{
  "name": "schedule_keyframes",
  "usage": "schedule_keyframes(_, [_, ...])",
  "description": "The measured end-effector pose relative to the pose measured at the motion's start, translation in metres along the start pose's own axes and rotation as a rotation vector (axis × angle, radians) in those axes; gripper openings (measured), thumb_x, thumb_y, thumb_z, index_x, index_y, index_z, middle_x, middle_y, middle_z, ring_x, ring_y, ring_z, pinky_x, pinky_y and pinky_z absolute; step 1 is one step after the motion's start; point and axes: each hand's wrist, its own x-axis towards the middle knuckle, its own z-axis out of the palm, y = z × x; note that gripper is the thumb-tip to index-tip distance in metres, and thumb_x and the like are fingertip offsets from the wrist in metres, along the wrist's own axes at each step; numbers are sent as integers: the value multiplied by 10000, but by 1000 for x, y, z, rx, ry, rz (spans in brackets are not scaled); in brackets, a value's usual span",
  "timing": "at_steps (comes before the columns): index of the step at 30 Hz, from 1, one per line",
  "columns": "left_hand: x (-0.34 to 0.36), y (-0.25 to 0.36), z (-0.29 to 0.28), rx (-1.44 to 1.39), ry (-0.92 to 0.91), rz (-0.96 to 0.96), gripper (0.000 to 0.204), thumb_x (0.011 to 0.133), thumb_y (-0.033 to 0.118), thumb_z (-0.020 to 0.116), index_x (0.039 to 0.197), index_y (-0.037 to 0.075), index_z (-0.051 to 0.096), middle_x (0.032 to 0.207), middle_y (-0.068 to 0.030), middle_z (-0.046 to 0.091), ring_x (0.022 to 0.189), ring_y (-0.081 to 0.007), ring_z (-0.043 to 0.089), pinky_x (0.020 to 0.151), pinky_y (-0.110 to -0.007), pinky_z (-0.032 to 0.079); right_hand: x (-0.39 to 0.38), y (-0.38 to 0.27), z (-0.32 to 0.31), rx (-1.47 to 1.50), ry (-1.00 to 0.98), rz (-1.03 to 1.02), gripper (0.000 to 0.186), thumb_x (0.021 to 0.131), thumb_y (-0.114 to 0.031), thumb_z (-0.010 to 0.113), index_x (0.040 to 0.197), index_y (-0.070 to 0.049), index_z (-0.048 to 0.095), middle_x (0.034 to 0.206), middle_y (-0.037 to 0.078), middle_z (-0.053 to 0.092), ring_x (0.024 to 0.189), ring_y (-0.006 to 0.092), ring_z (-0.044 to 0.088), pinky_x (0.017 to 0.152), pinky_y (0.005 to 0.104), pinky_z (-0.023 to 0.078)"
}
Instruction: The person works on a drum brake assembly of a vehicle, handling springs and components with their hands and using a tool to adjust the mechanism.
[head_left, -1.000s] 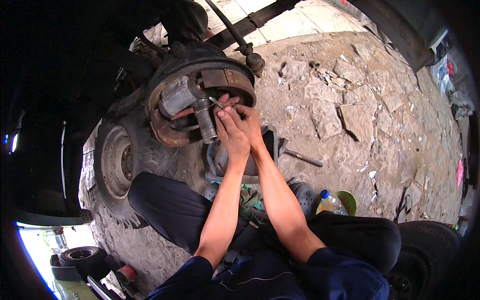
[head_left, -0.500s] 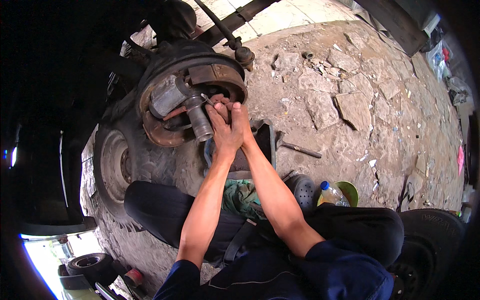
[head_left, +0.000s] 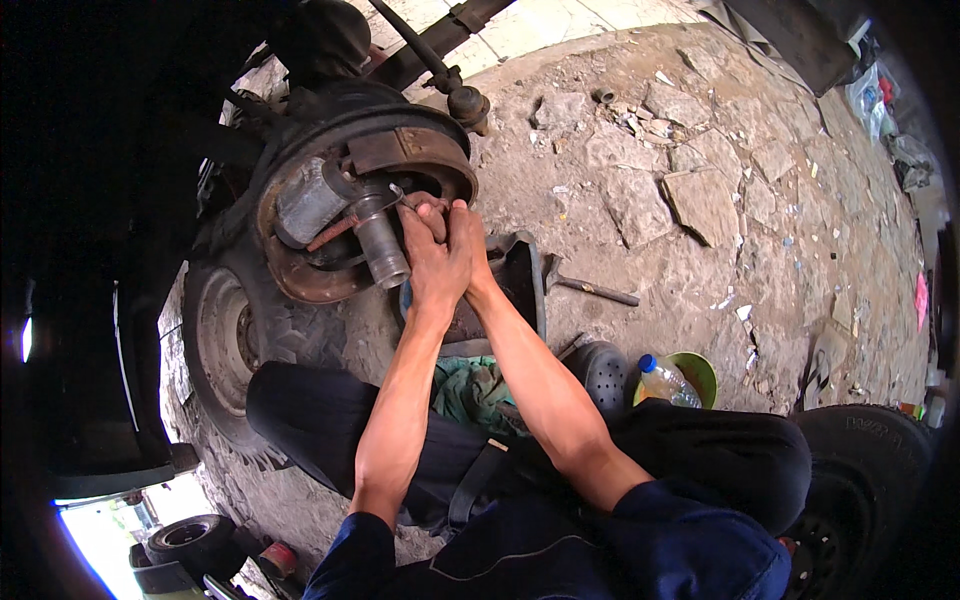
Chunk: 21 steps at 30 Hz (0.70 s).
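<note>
My left hand [head_left: 432,265] and my right hand [head_left: 473,250] press together at the right side of a rusty wheel brake assembly [head_left: 404,147]. Both hands look closed, fingers curled at the brake; whatever they grip is mostly hidden. A small metal piece [head_left: 398,192] pokes out beside the left fingers, next to the bare cylindrical axle spindle [head_left: 380,245]. Left of the spindle sits a grey metal cylinder [head_left: 311,203], with a rusty rod [head_left: 333,233] between them. The curved brake shoe [head_left: 395,150] arches above my fingers.
Below my hands lies a dark open container [head_left: 541,290], with a hammer [head_left: 597,292] to its right. A green cloth [head_left: 470,390], a clog [head_left: 604,378], a water bottle [head_left: 668,381] and a green bowl [head_left: 703,375] lie near my legs. A tyre [head_left: 232,340] stands left.
The whole scene has shifted a little left in view. Both hands stay together at the brake assembly with almost the same hold.
</note>
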Motion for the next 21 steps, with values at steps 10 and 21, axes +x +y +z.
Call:
schedule_keyframes(10, [9, 23, 10, 82, 171, 6, 238, 890, 111, 609, 946, -45, 438, 868, -170, 515, 816, -312, 529, 779, -411, 417, 3, -25, 7, 104, 0, -18, 262, 924, -248, 629, 856, 5, 639, 679, -38, 552, 639, 40, 479, 500, 259, 391])
schedule_keyframes(21, [17, 22, 4, 95, 107, -76, 364, 861, 213, 618, 1006, -82, 459, 897, -292, 567, 865, -474, 552, 801, -486, 415, 4, -16, 10, 148, 53, -20, 263, 896, -247, 688, 864, 4, 620, 701, -2, 573, 626, 72, 504, 506, 252, 422])
